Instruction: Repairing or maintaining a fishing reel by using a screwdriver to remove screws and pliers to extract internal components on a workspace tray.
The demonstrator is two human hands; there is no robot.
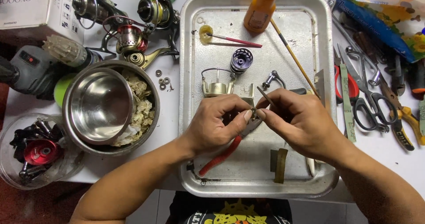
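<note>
Over the metal tray (pixel 318 38) our left hand (pixel 217 124) and right hand (pixel 301 122) meet, fingertips pinched on one small metal part (pixel 253 113); red-handled pliers (pixel 221 155) lie beneath, tray catching loose bits.

Your hands meet over the middle of the metal tray (pixel 190 73), and bare tray floor lies open just above them on the left and below them toward the near rim. The red-handled pliers (pixel 220 156) block your left wrist's side; the orange bottle (pixel 261 9) and thin stick (pixel 293 55) bar the far end. Left, the steel bowls (pixel 99 106) crowd the tray's edge; right, scissors (pixel 369 102) and tools do.
</note>
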